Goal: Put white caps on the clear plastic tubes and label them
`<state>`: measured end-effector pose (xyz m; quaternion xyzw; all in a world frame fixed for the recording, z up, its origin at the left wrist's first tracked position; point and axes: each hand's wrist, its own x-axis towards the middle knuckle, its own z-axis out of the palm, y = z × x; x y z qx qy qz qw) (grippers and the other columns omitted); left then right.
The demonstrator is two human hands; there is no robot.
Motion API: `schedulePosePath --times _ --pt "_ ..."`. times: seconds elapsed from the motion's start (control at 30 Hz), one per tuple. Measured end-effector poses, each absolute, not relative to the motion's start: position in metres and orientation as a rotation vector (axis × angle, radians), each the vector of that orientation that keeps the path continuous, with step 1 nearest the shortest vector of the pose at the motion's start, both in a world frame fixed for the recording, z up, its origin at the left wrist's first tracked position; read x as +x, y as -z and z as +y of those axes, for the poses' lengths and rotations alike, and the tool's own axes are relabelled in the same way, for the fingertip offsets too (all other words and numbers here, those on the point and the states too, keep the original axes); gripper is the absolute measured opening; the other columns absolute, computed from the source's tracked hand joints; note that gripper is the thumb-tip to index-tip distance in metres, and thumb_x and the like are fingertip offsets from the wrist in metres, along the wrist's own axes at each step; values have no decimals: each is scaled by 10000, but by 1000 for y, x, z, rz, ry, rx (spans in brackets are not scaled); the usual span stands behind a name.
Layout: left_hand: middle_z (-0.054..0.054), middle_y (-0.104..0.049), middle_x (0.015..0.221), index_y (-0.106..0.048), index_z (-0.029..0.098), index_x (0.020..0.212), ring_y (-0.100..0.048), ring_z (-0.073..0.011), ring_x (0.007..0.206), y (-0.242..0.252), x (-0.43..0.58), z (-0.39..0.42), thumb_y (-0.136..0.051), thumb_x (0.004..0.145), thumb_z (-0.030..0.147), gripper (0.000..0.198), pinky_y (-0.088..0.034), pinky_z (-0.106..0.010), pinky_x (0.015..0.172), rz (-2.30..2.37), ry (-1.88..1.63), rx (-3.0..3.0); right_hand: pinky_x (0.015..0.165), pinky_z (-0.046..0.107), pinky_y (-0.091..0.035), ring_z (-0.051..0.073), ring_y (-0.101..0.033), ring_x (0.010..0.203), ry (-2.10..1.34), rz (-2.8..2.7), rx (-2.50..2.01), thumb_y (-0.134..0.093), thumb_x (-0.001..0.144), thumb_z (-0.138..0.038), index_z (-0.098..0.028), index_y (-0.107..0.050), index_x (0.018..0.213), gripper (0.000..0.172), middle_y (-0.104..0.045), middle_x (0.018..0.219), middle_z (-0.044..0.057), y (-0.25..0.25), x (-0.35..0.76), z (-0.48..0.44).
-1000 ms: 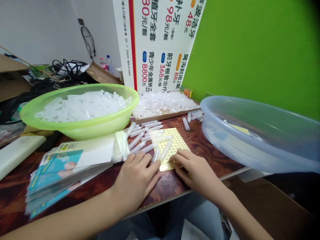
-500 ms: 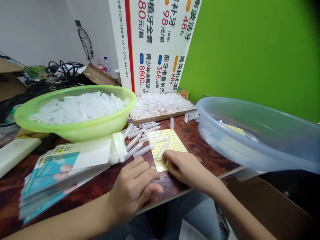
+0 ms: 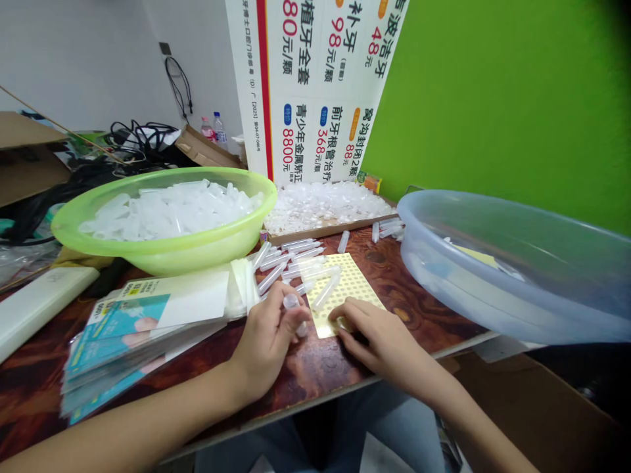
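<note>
Left hand [image 3: 269, 345] pinching plastic tube [image 3: 294, 314]; right hand [image 3: 379, 338] open, empty, on yellow perforated board [image 3: 351, 286].

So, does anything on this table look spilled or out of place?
Yes: a few loose plastic tubes lie stray on the wooden table, just off the tray, and more sit scattered beside the yellow perforated card. They look spilled rather than placed. The left hand holds one tube.
</note>
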<state>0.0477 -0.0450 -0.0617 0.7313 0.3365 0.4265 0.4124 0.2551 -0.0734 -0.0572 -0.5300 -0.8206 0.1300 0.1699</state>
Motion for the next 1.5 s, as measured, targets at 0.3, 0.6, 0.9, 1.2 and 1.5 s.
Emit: schedulePosePath --times 0.3,0.6,0.9,1.2,1.5 --pt "-20 -616 900 -528 185 969 -590 -161 834 54 51 -44 -460 940 328 161 -426 -266 763 724 -830 2151 626 274 -332 176 -542 695 -437 -2253 -1625 -408 930 -237 -195 -510 820 156 -619 769 33 60 251 -62" --pt "-11 -575 878 -504 184 965 -558 -145 801 53 53 -44 -440 948 285 120 -423 -261 759 696 -813 2160 543 204 -331 87 -380 575 -1153 -1601 -1147 -524 898 -372 -180 -518 769 232 -429 654 -35 24 247 -79" --pt "-41 -580 864 -469 183 954 -556 -176 794 56 51 -46 -393 963 320 158 -458 -297 719 690 -841 2257 499 168 -373 75 -434 576 -1331 -1476 -958 -574 872 -375 -169 -540 774 230 -483 673 -21 13 215 -77" --pt "-44 -577 850 -471 179 931 -554 -178 788 58 52 -46 -380 967 329 179 -453 -285 695 684 -885 2303 569 182 -453 94 -526 618 -1162 -1594 -1020 -554 885 -327 -175 -559 764 194 -561 672 -10 10 216 -80" --pt "-49 -577 832 -494 168 937 -554 -182 768 58 52 -46 -354 974 353 235 -454 -290 684 679 -901 2331 523 184 -480 117 -582 587 -866 -1660 -1077 -559 865 -232 -186 -622 764 127 -625 656 3 14 213 -84"
